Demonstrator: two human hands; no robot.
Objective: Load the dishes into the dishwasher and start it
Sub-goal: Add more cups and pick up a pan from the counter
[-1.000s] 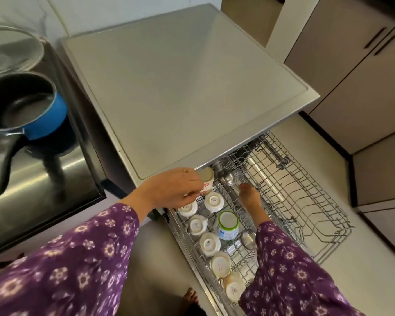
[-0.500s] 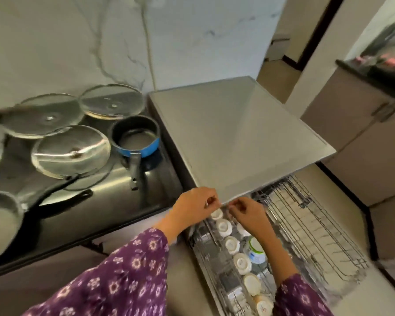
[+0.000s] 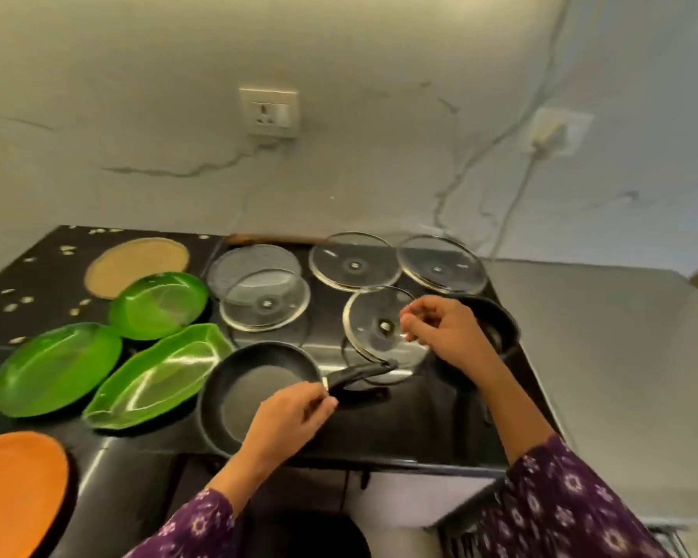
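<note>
A black frying pan (image 3: 258, 380) sits at the front of the black counter (image 3: 399, 428), its handle pointing right. My left hand (image 3: 295, 412) lies over the pan's right rim, fingertips touching the base of the handle; a firm grip is not clear. My right hand (image 3: 444, 332) hovers over a glass lid (image 3: 373, 320), fingers bent and apart, holding nothing. A dark saucepan (image 3: 498, 324) is partly hidden behind that hand. The dishwasher's steel top (image 3: 621, 356) is to the right, with a corner of its pulled-out rack (image 3: 681, 537) at the bottom edge.
Three more glass lids (image 3: 353, 263) (image 3: 440, 267) (image 3: 264, 302) lie toward the back. Green plates (image 3: 158, 304) (image 3: 57, 368) (image 3: 158, 376), an orange plate (image 3: 17, 489) and a round tan board (image 3: 136, 265) fill the left. A wall socket (image 3: 269, 112) is above.
My view swung up and left from the dishwasher rack to the counter. Both hands left the cups in the rack; the left now reaches the frying pan, the right the glass lid.
</note>
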